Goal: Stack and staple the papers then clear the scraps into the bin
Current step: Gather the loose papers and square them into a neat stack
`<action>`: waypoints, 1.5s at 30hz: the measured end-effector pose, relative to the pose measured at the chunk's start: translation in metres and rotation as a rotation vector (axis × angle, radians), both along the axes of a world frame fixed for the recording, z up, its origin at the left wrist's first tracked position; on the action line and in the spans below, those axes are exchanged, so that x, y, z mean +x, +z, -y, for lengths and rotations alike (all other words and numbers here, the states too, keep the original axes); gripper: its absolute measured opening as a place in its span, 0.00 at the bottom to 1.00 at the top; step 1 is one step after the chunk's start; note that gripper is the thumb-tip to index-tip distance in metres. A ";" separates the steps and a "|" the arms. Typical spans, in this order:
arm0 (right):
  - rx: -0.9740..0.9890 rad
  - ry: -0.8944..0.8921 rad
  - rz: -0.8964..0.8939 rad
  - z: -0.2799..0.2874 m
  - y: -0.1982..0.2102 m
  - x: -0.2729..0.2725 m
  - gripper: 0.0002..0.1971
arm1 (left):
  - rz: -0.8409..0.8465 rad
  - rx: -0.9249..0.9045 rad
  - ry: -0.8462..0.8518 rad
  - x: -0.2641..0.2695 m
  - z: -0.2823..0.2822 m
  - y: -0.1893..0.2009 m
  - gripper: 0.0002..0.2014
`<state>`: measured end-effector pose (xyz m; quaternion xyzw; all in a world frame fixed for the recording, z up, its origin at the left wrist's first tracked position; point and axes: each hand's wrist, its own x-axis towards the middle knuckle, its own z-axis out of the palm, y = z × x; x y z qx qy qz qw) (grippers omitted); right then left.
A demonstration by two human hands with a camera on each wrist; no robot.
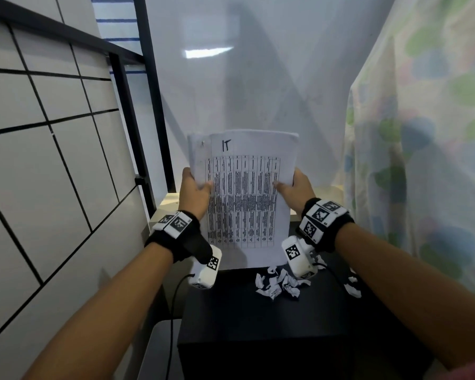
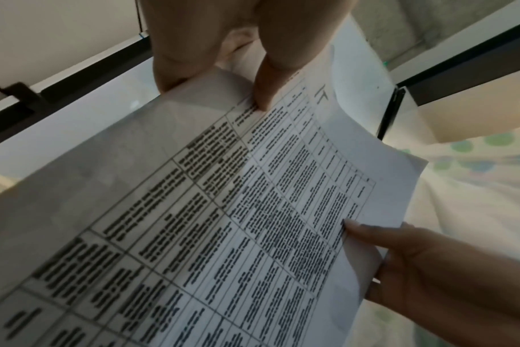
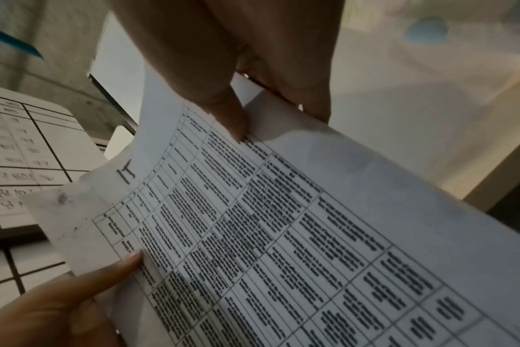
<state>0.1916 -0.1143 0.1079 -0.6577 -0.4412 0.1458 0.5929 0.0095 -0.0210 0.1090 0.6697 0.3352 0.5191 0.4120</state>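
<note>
I hold a stack of white papers (image 1: pixel 243 198) upright above the black table (image 1: pixel 258 319); the top sheet bears a printed table and a handwritten "IT". My left hand (image 1: pixel 195 189) pinches the stack's left edge, thumb on the front. My right hand (image 1: pixel 294 187) pinches its right edge the same way. The papers (image 2: pixel 253 223) fill the left wrist view under the left hand (image 2: pixel 238 58), with the right hand (image 2: pixel 416 258) at the lower right. In the right wrist view the papers (image 3: pixel 282 234) sit between the right hand (image 3: pixel 253 70) and the left hand (image 3: pixel 74 300). Crumpled paper scraps (image 1: pixel 280 283) lie on the table below.
More scraps (image 1: pixel 353 286) lie at the table's right side. A tiled wall (image 1: pixel 39 160) with a black frame (image 1: pixel 137 119) stands at left. A patterned curtain (image 1: pixel 422 133) hangs at right. No stapler or bin shows.
</note>
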 end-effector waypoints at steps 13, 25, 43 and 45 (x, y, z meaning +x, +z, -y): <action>0.263 -0.256 0.736 0.021 0.076 -0.035 0.47 | -0.075 -0.154 -0.082 -0.011 -0.006 -0.012 0.22; -0.157 0.197 1.135 -0.007 0.084 -0.096 0.42 | -0.240 -0.131 -0.102 -0.010 -0.006 -0.006 0.05; -0.145 0.010 -0.299 -0.008 -0.001 0.002 0.18 | -0.155 -0.231 -0.149 -0.012 -0.015 -0.003 0.21; -0.092 -0.058 -0.267 -0.015 0.006 -0.008 0.18 | -0.105 -0.232 -0.096 -0.007 -0.023 0.001 0.19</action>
